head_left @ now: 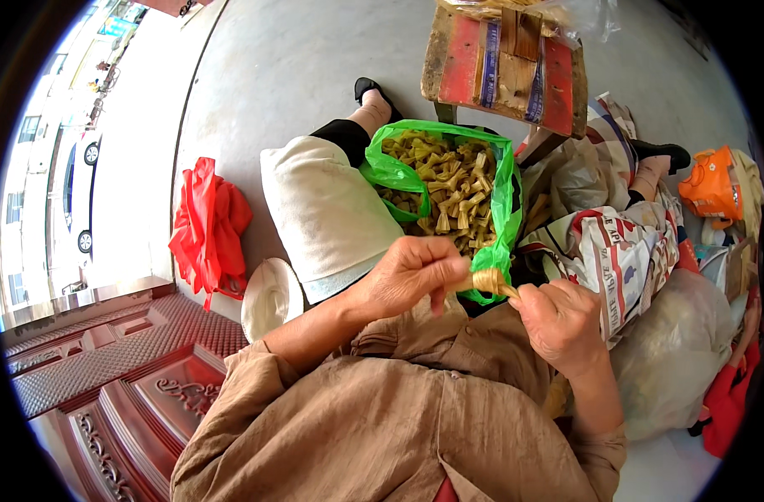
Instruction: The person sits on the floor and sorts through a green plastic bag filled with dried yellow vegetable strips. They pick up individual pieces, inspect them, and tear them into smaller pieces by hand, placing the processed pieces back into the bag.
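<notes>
brown shirt (374, 427) is seen nearest; beyond, a tan wrapped strip (489, 281) is gripped by the closed right hand (564, 322) and apparently pinched by the left hand (411, 276); it is probably best kept taut. at twelve o'clock, similar pieces (461, 184) are held in a green bag (505, 188).

This looks like a building's street entrance: ornate red door (139, 422), grey floor (261, 71), white car (82, 194) outside.
</notes>
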Tool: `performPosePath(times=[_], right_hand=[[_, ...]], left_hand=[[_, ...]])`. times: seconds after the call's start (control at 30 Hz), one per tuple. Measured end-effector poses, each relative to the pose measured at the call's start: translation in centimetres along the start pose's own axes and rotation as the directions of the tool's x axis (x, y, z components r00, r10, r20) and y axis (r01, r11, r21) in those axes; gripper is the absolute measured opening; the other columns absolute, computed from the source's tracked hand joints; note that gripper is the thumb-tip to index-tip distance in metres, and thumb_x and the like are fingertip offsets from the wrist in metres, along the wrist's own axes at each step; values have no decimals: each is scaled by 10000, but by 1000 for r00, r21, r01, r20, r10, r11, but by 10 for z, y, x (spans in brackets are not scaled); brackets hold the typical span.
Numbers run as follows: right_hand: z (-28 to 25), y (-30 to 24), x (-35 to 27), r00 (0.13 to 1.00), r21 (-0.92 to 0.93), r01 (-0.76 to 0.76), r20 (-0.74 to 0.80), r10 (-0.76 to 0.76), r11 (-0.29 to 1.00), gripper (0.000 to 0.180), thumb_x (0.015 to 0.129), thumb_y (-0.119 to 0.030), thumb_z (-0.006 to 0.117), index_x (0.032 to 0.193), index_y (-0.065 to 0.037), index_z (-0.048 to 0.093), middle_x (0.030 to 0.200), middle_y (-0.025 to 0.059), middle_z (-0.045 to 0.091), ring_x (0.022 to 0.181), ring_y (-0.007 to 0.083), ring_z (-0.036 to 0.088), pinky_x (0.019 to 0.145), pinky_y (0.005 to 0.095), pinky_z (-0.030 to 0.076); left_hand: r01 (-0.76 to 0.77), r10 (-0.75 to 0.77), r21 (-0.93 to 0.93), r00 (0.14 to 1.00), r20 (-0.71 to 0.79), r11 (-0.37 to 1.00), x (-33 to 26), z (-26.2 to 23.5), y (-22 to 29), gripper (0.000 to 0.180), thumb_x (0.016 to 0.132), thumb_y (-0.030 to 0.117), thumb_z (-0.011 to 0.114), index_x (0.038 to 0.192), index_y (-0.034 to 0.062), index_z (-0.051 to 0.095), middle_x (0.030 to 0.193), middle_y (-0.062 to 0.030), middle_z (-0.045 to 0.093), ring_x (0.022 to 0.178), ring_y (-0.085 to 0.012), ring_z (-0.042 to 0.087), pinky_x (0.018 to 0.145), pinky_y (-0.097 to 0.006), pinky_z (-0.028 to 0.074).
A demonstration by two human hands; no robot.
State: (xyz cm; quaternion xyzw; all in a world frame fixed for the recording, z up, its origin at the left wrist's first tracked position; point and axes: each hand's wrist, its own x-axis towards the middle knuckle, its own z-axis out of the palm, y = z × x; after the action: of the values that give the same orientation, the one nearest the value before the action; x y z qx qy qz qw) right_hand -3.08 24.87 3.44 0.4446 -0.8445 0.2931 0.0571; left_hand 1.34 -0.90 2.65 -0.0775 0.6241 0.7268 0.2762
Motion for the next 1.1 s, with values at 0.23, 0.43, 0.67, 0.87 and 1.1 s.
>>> performPosePath(times=[0.23, 0.43, 0.67, 0.87, 1.1], right_hand=[[5, -5, 7, 997, -36, 55, 48, -53, 998, 198, 787, -107, 747, 750, -102, 552, 576, 3, 458, 529, 173, 515, 429, 321, 410], [-13, -22, -6, 962, 258, 56, 245, -121, 964, 167, 805, -129, 742, 753, -98, 586, 586, 0, 507, 543, 181, 570, 449, 326, 455], [-9, -16, -15, 988, 286, -46, 157, 1, 957, 161, 818, -115, 759, 780, -88, 605, 594, 28, 540, 523, 212, 576, 468, 347, 476], [25, 13, -3, 740, 964, -233, 262, 620, -130, 200, 1042, -177, 564, 1140, -14, 626, 936, 92, 710, 873, 203, 696, 791, 364, 561], [74, -12, 20, 661, 872, 19, 356, 661, -489, 274, 1010, -204, 628, 1239, -56, 651, 1135, 119, 703, 1128, 213, 645, 950, 402, 542]], left_hand=[[-485, 559, 872, 707, 432, -60, 3, 25, 22, 404, 815, 218, 682, 1171, 33, 638, 993, -73, 625, 853, -233, 629, 876, -422, 513], [-688, 421, 719, 626, 656, -98, -20, 18, 16, 196, 755, 219, 631, 888, 81, 587, 771, -12, 503, 715, -193, 556, 785, -377, 532], [-625, 463, 780, 683, 565, -30, -13, 1, 20, 293, 819, 296, 716, 995, 76, 637, 752, -14, 536, 753, -215, 611, 840, -446, 557], [-537, 695, 599, 718, -46, 595, 6, -3, 33, 458, 970, 279, 667, 1320, -6, 588, 1159, -170, 670, 975, -246, 675, 854, -385, 535], [-281, 524, 787, 850, -63, 550, 14, 14, -9, 209, 952, 203, 664, 1081, 39, 673, 839, -117, 668, 737, -349, 669, 630, -424, 532]])
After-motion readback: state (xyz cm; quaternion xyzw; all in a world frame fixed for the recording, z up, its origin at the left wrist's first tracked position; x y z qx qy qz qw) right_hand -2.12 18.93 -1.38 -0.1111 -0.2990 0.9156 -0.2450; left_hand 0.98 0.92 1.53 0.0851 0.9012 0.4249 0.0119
